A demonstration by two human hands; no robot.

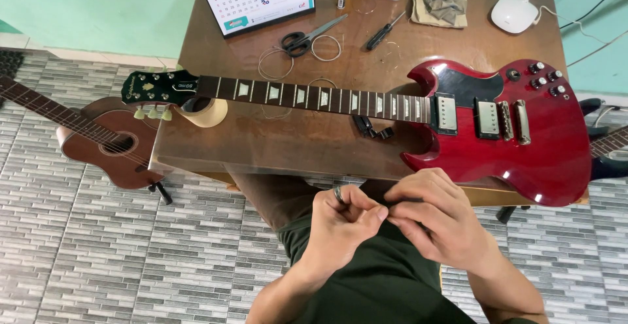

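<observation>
Below the near edge of the brown wooden desk (275, 147), the left hand (340, 222) and right hand (435, 216) pinch together on something too small to see. It looks thin and light, maybe bendy wire, so fingertips suit it best.

Soft, even daylight fills the room, bright overall. Glare streaks the glossy red electric guitar (504, 128), with hot spots along its lower edge; the wooden table (261, 141) beneath it shows a dull sheen. Shadows under the guitar are faint. Focus is sharp; floor tiles left of the guitar bow with wide-angle distortion.

brown table (275, 144), red guitar (517, 134), scissors (307, 36)
</observation>
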